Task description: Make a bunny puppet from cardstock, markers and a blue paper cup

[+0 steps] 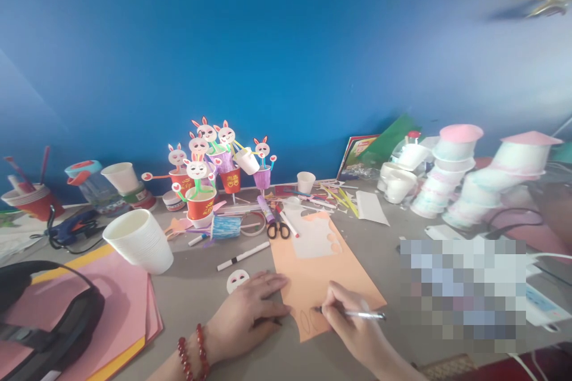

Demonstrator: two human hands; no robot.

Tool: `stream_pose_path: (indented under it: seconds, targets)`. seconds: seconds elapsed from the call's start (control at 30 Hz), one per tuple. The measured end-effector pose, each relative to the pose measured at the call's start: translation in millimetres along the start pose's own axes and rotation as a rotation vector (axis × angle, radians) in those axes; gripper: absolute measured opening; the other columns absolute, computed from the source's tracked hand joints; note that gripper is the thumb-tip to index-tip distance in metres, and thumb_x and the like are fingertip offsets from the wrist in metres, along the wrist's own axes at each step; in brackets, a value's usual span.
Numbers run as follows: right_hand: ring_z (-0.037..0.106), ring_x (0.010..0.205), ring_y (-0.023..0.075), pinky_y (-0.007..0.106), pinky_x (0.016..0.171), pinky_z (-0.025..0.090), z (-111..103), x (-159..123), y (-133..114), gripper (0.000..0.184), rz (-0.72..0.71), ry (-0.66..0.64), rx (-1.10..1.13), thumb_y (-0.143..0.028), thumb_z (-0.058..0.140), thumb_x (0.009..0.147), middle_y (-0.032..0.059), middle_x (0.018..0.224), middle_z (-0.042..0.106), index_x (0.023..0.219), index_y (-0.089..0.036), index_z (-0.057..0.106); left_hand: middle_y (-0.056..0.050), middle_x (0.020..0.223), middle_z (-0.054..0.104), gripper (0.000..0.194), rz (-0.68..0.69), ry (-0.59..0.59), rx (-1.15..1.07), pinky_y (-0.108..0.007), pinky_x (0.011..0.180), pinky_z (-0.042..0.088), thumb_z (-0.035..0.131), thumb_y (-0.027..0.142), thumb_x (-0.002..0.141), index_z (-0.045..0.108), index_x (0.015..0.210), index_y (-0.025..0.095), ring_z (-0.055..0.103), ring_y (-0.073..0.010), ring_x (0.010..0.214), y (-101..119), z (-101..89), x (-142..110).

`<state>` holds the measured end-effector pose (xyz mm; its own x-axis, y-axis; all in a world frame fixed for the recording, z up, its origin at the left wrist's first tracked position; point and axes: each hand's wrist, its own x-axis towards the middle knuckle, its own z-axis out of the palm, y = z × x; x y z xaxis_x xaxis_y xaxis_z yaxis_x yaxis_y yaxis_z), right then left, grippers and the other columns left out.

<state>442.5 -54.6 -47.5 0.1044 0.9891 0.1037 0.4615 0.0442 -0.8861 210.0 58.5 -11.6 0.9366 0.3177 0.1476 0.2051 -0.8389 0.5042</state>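
Close by, the left hand is lying flat with its fingers spreading apart, and some tips are resting at the left edge of the orange paper. Red bead bracelets are circling that wrist. The right hand is pinching a pen between its thumb and fingers, and the tip is pointing at two drawn ovals near the paper's closest edge. The paper is lying right in front of the person. Gray surface is showing past its right edge, leaving room before the blurry patch. More surface is showing between the left hand and the pink paper, where headphones are lying. A round white face is peeking out just behind the left hand. Farther back, scissors are resting by the orange paper's far left corner. Bunny cups are standing in a group behind, and a blue wall is rising past them all
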Motion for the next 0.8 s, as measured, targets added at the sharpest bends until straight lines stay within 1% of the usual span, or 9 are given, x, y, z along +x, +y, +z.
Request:
stream_pose_path:
  seconds: [0.33,0.5,0.7,0.8]
  targets:
    - [0.033,0.050,0.0114,0.024,0.049,0.025,-0.1,-0.5,0.5,0.021,-0.007,-0.008,-0.038,-0.022,0.044,0.084,-0.0081,0.055,0.035,0.065,-0.025,0.035,-0.010,0.144,0.057,0.042,-0.009,0.002,0.006,-0.047,0.115,0.036,0.064,0.011,0.079,0.073,0.117,0.025,0.052,-0.0279,0.133,-2.5,1.2,0.0]
    - [0.034,0.050,0.0117,0.024,0.049,0.026,-0.2,-0.8,0.4,0.021,-0.002,-0.010,-0.060,-0.024,0.043,0.084,-0.0080,0.054,0.036,0.065,-0.025,0.035,-0.010,0.145,0.055,0.044,-0.029,-0.026,0.010,-0.049,0.116,0.035,0.065,0.010,0.078,0.072,0.118,0.026,0.051,-0.0286,0.134,-2.6,1.8,0.0]
    - [0.034,0.049,0.0118,0.024,0.049,0.027,-0.6,-0.6,0.1,0.021,-0.004,-0.002,-0.062,-0.023,0.042,0.084,-0.0082,0.054,0.035,0.064,-0.025,0.034,-0.009,0.145,0.056,0.043,-0.014,0.001,-0.001,-0.047,0.116,0.035,0.065,0.010,0.078,0.073,0.117,0.026,0.051,-0.0282,0.133,-2.4,1.5,-0.9]
    - [0.035,0.048,0.0119,0.024,0.048,0.027,-0.7,-1.1,1.4,0.020,-0.001,0.001,-0.065,-0.023,0.043,0.083,-0.0079,0.053,0.037,0.064,-0.025,0.035,-0.009,0.144,0.057,0.044,-0.010,0.002,-0.003,-0.047,0.116,0.035,0.065,0.009,0.077,0.073,0.117,0.025,0.051,-0.0278,0.133,-2.2,1.2,-1.0]
